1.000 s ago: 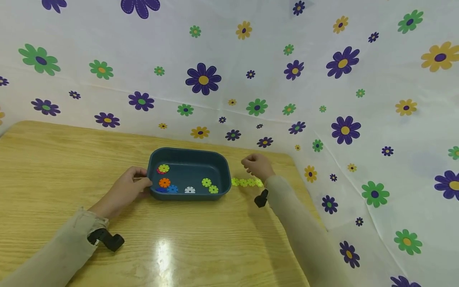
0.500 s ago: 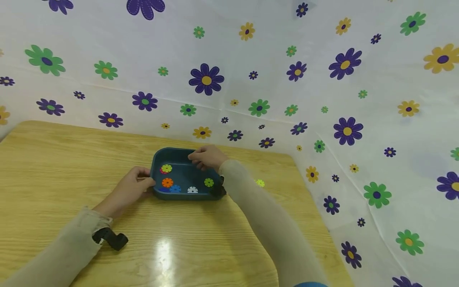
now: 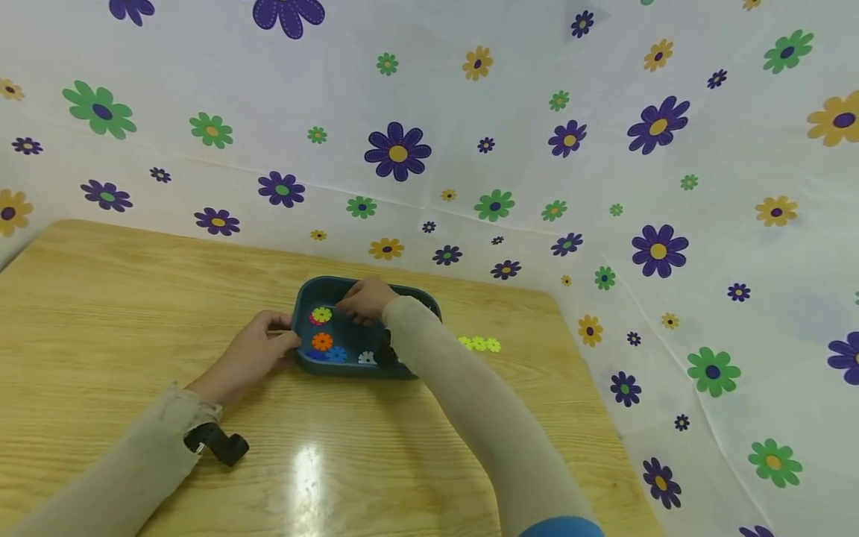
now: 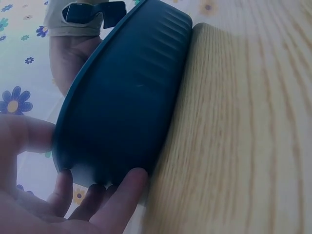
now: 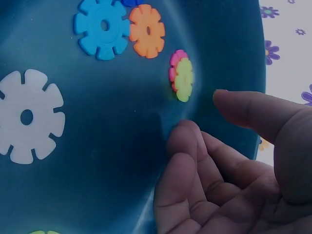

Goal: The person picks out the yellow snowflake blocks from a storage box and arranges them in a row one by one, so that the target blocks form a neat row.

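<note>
A dark teal plastic basin (image 3: pixel 329 368) stands on the table. My left hand (image 3: pixel 258 354) holds its left end; in the left wrist view the thumb is at the rim and fingertips (image 4: pixel 134 178) touch the outer wall. My right hand (image 3: pixel 367 300) is down inside the basin, thumb apart from loosely bent fingers, nothing between them. Near its thumb, a yellow notched plastic disc (image 5: pixel 184 80) overlaps a pink one (image 5: pixel 173 68). Also lying inside are an orange disc (image 5: pixel 147 31), a light blue disc (image 5: pixel 103 27), a white disc (image 5: pixel 46 117) and a dark blue one (image 3: pixel 315 356).
A joined row of yellow-green discs (image 3: pixel 479 344) lies on the wooden table (image 3: pixel 376 447) right of the basin, its left part behind the right forearm. A flower-patterned cloth (image 3: pixel 282 97) hangs behind the table and along its right side.
My right hand has moved left, from above the yellow-green row into the basin, toward the overlapping yellow and pink discs. The left hand keeps its place at the basin's left end.
</note>
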Action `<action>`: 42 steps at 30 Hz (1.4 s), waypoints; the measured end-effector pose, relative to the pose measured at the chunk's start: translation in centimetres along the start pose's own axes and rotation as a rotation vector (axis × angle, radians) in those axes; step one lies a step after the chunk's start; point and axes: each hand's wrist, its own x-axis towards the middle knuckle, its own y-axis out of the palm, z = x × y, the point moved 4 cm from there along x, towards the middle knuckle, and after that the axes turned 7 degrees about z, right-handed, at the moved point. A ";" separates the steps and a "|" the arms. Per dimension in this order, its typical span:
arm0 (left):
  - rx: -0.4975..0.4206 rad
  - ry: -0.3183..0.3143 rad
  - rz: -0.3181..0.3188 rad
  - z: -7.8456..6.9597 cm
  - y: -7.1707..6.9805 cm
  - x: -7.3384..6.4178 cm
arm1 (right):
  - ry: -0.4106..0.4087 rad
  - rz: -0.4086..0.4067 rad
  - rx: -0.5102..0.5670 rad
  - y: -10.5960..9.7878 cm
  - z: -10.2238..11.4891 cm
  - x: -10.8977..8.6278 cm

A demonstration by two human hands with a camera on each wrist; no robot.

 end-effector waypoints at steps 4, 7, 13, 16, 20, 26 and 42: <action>0.001 -0.005 0.003 -0.1 0.1 -0.2 | -0.013 0.034 -0.037 0.7 0.6 -0.1; -0.003 -0.007 0.011 0.0 0.2 -0.2 | -0.029 0.046 -0.068 1.0 1.5 -1.4; -0.019 -0.024 0.025 0.1 0.2 0.0 | -0.007 0.048 -0.114 1.4 1.7 -0.1; -0.022 -0.031 0.032 0.2 0.3 0.0 | -0.004 0.051 -0.151 1.5 1.9 0.1; -0.018 -0.030 0.035 0.3 0.2 -0.1 | -0.005 0.020 -0.243 1.7 2.5 0.3; -0.009 -0.023 0.036 0.2 0.2 -0.3 | 0.038 -0.014 -0.303 2.4 2.5 1.5; -0.021 -0.031 0.022 0.1 0.2 -0.4 | 0.087 0.007 -0.257 3.5 2.4 2.9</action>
